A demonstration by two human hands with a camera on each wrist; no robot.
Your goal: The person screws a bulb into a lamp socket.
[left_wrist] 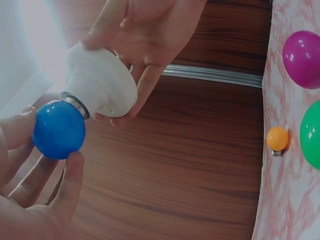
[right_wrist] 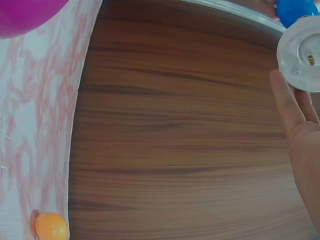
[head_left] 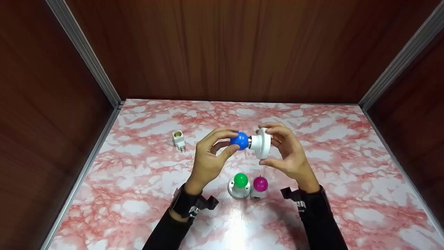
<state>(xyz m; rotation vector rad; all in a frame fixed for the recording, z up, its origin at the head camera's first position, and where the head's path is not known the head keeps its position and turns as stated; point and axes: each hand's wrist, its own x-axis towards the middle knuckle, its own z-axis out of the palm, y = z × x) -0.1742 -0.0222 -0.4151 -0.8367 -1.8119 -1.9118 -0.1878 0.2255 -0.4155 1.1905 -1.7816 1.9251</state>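
In the head view my left hand (head_left: 210,156) pinches a blue light bulb (head_left: 239,140) by its globe, between thumb and fingers. My right hand (head_left: 290,152) grips a white lamp holder (head_left: 264,143) by the rim of its round base. Bulb and holder lie sideways in line above the table, the bulb's end at the holder's mouth. A band of the bulb's metal screw base (left_wrist: 76,105) shows between them in the left wrist view; how deep it sits is hidden. From the right wrist, the underside of the holder (right_wrist: 300,65) is visible.
Below the hands stand a green bulb (head_left: 241,180) in a round white holder (head_left: 234,192) and a magenta bulb (head_left: 260,184) in a white base. A white plug-in socket adapter (head_left: 179,139) lies at the left. An orange bulb (left_wrist: 277,138) lies near the marbled table's edge.
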